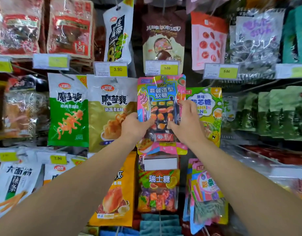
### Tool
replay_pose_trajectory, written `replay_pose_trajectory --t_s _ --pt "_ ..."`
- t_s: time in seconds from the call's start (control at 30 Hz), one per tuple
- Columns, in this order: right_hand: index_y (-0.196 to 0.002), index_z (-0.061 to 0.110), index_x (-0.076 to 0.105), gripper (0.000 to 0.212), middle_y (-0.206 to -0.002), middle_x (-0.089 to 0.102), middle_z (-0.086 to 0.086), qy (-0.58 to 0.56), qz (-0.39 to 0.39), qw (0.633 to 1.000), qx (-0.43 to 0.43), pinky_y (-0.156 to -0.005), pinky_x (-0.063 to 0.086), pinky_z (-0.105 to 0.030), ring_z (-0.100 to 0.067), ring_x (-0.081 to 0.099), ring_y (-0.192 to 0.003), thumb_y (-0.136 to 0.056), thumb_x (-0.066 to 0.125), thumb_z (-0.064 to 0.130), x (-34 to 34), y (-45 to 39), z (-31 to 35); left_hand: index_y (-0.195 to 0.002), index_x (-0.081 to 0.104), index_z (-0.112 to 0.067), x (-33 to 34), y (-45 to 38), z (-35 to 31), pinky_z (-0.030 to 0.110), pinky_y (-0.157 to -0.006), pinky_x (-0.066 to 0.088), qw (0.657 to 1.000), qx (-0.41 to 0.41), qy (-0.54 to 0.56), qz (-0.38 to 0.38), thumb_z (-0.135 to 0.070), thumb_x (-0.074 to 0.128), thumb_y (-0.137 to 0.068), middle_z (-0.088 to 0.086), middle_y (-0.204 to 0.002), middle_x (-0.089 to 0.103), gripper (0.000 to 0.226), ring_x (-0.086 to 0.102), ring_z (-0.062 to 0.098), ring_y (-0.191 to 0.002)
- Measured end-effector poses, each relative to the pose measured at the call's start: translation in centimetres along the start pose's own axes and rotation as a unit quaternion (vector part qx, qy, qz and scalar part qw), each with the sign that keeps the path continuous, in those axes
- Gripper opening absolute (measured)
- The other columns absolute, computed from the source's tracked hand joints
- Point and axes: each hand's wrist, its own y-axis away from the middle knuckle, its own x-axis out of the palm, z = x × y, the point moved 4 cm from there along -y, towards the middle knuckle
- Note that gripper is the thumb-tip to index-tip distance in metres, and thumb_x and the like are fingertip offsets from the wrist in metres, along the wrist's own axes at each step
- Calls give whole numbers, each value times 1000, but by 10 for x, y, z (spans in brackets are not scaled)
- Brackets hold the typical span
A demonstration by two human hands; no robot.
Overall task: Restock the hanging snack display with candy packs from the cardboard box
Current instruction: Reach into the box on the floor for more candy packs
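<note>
Two hands, left (133,126) and right (189,123), one pink candy pack (161,103) between them, three readable yellow price tags (118,69).

Packed tight around fingers (184,106). Left of them: beige konjac pack (111,113), touching pink candy pack (161,114). Right: green-yellow candy pack (210,109), pressed behind right hand (189,123). Above fingertips: price tag (162,68), overlapping pack top. Below: blank label holder (160,163). Only open room toward camera, between forearms.

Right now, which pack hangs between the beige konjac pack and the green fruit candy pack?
The pink gummy candy pack, held by the left hand and right hand, in the head view.
</note>
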Motion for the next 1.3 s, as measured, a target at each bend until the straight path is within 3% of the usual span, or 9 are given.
replay_pose_trajectory --t_s 0.2,0.33,0.43,0.6,0.77,0.87,1.0,1.17,1.3 --pt "-145 20 29 74 -154 18 0 21 18 999 23 -90 53 -47 -31 53 -122 -86 73 29 16 2 -5 -101 65 -7 7 5 7 51 -76 55 997 -8 -77 19 -49 69 -83 15 -93 68 45 65 32 -85" --pt "-146 20 29 74 -154 19 -2 41 20 999 18 -87 55 -44 -29 55 -119 -87 72 35 13 6 -3 -103 61 -10 0 6 5 36 -71 52 995 -3 -94 25 -45 69 -85 6 -95 66 40 62 25 -85" --pt "-144 17 32 74 -154 22 -4 38 7 999 16 -96 50 -42 -28 47 -129 -85 72 38 10 13 1 -104 56 -11 -7 10 4 29 -60 43 995 -1 -94 25 -43 70 -85 2 -92 63 40 59 20 -80" --pt "-144 18 36 69 -156 24 -8 115 -15 993 -12 -111 33 -46 -30 25 -142 -86 66 41 2 28 16 -126 51 -13 -18 24 8 36 -86 52 994 36 -102 24 -39 73 -82 1 -111 69 56 65 24 -99" --pt "-144 19 38 72 -153 31 -7 137 12 990 -39 -114 28 -43 -29 25 -142 -82 69 36 -1 45 37 -140 44 -9 -33 40 15 32 -99 45 995 47 -84 31 -33 75 -81 7 -133 60 70 58 25 -119" --pt "-144 13 40 69 -150 37 -8 146 24 988 -44 -115 28 -42 -30 30 -139 -83 66 35 3 59 48 -141 45 -8 -45 54 24 35 -102 45 995 57 -63 50 -33 76 -81 8 -135 58 72 56 24 -123" --pt "-144 9 41 71 -149 39 -11 141 67 987 -32 -115 28 -43 -34 33 -138 -82 67 33 16 89 65 -134 53 -13 -64 79 38 28 -95 44 993 66 -76 69 -29 73 -84 5 -129 62 57 59 22 -117" --pt "-135 4 50 67 -140 47 -16 107 127 986 -12 -112 33 -45 -38 41 -130 -76 63 32 52 168 104 -129 59 -14 -97 132 87 26 -99 42 989 57 -75 113 -23 69 -86 3 -126 65 45 60 19 -116" --pt "-133 3 49 65 -138 48 -16 113 223 968 5 -110 35 -46 -38 43 -129 -79 66 35 97 256 126 -130 59 -19 -123 189 162 16 -85 39 982 17 -99 160 -27 69 -87 0 -123 68 46 63 16 -111"
